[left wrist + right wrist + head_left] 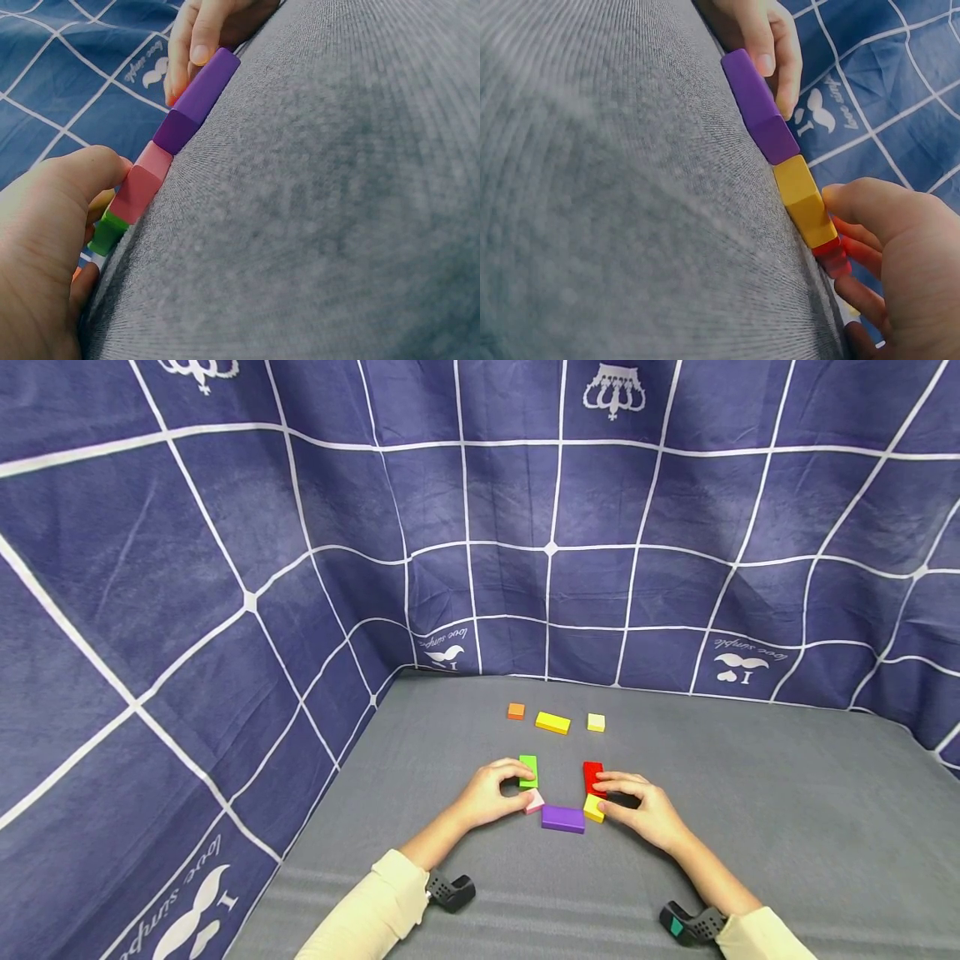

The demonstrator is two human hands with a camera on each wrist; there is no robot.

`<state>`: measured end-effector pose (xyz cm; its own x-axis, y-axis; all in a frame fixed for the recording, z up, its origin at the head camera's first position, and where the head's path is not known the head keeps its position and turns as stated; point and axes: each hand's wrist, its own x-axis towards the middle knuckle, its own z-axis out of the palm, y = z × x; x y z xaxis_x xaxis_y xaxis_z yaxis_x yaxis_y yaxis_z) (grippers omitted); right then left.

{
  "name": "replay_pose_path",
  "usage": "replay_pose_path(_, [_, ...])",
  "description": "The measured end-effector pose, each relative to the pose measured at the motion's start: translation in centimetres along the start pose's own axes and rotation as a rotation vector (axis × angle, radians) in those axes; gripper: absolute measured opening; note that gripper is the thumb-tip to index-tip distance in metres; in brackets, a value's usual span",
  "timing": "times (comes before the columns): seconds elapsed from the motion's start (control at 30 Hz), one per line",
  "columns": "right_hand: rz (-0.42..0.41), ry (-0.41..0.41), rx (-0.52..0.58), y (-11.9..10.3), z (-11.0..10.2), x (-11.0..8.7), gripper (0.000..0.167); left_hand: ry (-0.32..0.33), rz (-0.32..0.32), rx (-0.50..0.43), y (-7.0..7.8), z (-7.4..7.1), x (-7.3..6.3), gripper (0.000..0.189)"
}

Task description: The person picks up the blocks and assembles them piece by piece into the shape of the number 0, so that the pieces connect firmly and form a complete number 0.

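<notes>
On the grey surface, my left hand (pixel 491 795) bends its fingers over a light green block (pixel 528 763). Its thumb touches a pink cube (pixel 138 193), which sits against the green block's near end. Opposite, my right hand (pixel 651 814) has its fingertips on a red block (pixel 592 770) and its thumb on the side of a yellow cube (pixel 805 201). Between the two cubes lies a purple block (pixel 562 818), touched by neither hand. Its ends come close to the pink and yellow cubes. Together these blocks form a U shape.
Farther back stand an orange cube (pixel 516 712), a flat yellow block (pixel 552 722) and a pale yellow cube (pixel 596 722), spaced in a row. A blue curtain (pixel 510 585) with white grid lines rises behind and to the left of the grey surface (pixel 750 793).
</notes>
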<state>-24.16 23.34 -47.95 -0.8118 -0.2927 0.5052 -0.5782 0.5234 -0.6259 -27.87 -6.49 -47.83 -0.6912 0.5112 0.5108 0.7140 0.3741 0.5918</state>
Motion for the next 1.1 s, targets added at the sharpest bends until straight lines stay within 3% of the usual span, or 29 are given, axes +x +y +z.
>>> replay_pose_path(0.23, [0.026,-0.021,-0.022,-0.4,0.0,0.0,0.031,0.003,-0.014,0.004,-0.2,0.1,-0.1,0.024])
replay_pose_path(0.53, [0.032,-0.021,-0.009,-4.0,-0.9,0.4,0.029,-0.006,-0.041,-0.012,0.0,0.1,0.1,0.026])
replay_pose_path(0.73, [0.015,-0.030,0.019,-4.3,-0.7,0.6,0.027,-0.034,-0.024,0.014,0.2,-0.4,0.4,0.023])
replay_pose_path(0.93, [0.004,-0.020,0.024,-4.1,-0.6,0.6,0.027,-0.137,-0.056,0.065,0.5,-1.4,1.8,0.023])
replay_pose_path(1.1, [0.016,-0.023,0.024,-3.7,-0.7,0.5,0.028,-0.150,-0.051,0.100,0.6,-2.3,3.3,0.026])
